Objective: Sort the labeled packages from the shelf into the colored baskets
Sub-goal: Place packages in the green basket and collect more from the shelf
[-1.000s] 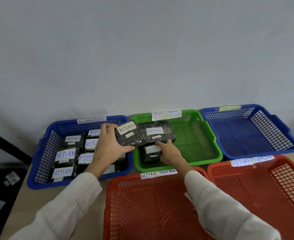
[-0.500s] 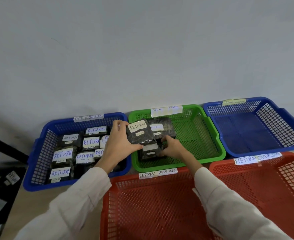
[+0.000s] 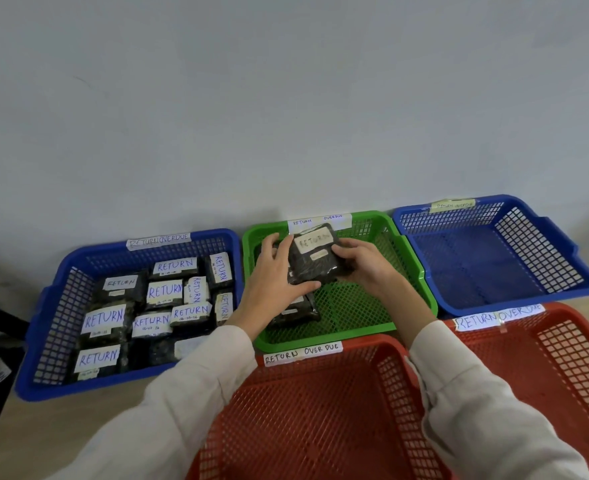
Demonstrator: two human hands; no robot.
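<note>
Fingers [image 3: 273, 244] of the left hand [image 3: 274, 284] curl round the left edge of a dark plastic-wrapped package with a white RETURN label [image 3: 313, 263]. The right hand [image 3: 367, 268] pinches its right edge. The package is held over the back of the green mesh plastic basket [image 3: 421, 275], above another dark package [image 3: 298, 311] lying inside. It looks light, soft and slick in its film, so gripping opposite edges seems safest.

A plain pale wall [image 3: 286, 98] stands behind the light wooden tabletop [image 3: 43, 419].
</note>
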